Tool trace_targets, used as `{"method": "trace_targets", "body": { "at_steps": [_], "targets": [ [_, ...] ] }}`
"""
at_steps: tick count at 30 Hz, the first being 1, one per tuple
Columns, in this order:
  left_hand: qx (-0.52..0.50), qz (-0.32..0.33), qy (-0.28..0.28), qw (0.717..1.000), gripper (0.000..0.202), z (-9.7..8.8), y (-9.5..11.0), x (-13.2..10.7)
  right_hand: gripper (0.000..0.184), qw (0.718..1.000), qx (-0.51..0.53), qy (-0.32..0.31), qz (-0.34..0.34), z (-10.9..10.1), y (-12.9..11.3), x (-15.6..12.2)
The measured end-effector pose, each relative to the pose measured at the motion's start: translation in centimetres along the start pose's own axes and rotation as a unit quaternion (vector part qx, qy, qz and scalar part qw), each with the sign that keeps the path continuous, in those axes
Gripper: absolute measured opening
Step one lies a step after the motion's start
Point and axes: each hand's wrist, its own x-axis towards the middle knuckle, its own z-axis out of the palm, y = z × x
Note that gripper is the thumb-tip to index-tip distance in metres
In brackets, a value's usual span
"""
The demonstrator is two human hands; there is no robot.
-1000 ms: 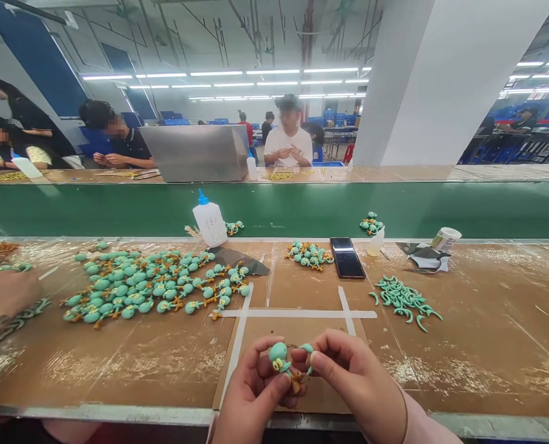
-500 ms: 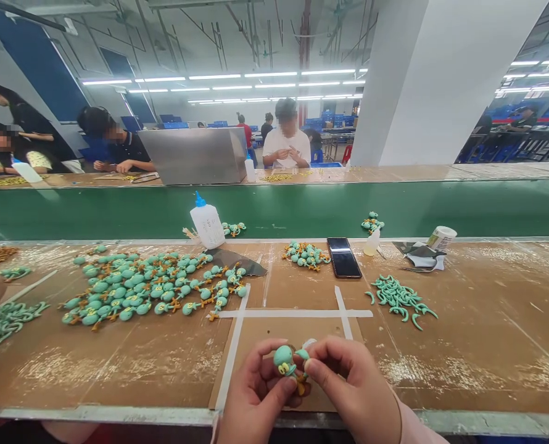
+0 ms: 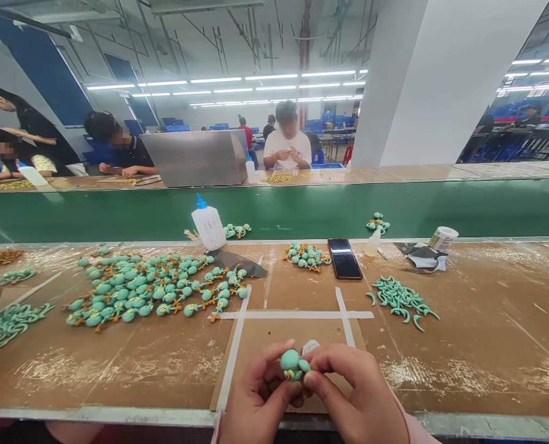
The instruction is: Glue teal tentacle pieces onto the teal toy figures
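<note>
Both my hands work close together above a brown cardboard mat (image 3: pixel 279 333) at the near edge of the bench. My left hand (image 3: pixel 260 394) grips a small teal clay squid-like figure (image 3: pixel 292 364) with yellow eyes. My right hand (image 3: pixel 355 388) pinches the figure from the other side, its fingertips on a thin teal limb. Orange-brown parts of the figure are mostly hidden beneath my fingers. A small white piece (image 3: pixel 309 347) shows just behind my fingers.
A large heap of finished teal figures (image 3: pixel 136 290) lies left of the mat, and loose teal limbs (image 3: pixel 401 299) lie to its right. Farther back are a phone (image 3: pixel 345 259) and a glue bottle (image 3: pixel 208 226). A green conveyor belt (image 3: pixel 274 213) runs behind the bench.
My hands and the figure have shifted slightly right and toward me, and the white piece shows more. A neighbouring person's hand at the left edge has drawn back, uncovering teal limbs.
</note>
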Motion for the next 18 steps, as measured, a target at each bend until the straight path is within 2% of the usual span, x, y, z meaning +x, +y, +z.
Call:
{"method": "trace_targets", "body": {
  "at_steps": [3,7,10,13,15,17,18],
  "targets": [
    [0.028,0.020,-0.004,0.999,0.040,0.1,0.0,-0.2,0.015,0.995,-0.073,0.019,-0.059,0.2,0.3,-0.3],
    [-0.018,0.013,-0.046,0.999,0.054,0.1,0.0,-0.3,0.014,0.974,-0.176,0.059,-0.126,1.1,1.0,-0.5],
    [-0.022,0.000,-0.045,0.999,0.050,0.1,-0.2,0.2,0.017,0.959,-0.223,0.063,-0.166,1.8,1.5,-0.5],
    [-0.018,-0.013,-0.040,0.999,0.040,0.3,-0.1,0.6,0.019,0.954,-0.224,0.063,-0.190,1.7,1.6,0.0],
    [-0.024,-0.012,-0.046,0.999,0.038,0.5,0.0,0.7,0.012,0.956,-0.205,0.052,-0.203,1.1,1.3,0.4],
    [-0.033,0.002,-0.042,0.999,0.038,0.7,0.1,0.6,0.005,0.962,-0.193,0.050,-0.185,0.2,0.9,0.8],
    [-0.040,0.011,-0.040,0.998,0.038,0.7,0.2,0.5,0.008,0.966,-0.191,0.058,-0.164,-0.2,0.7,0.9]
  ]
}}
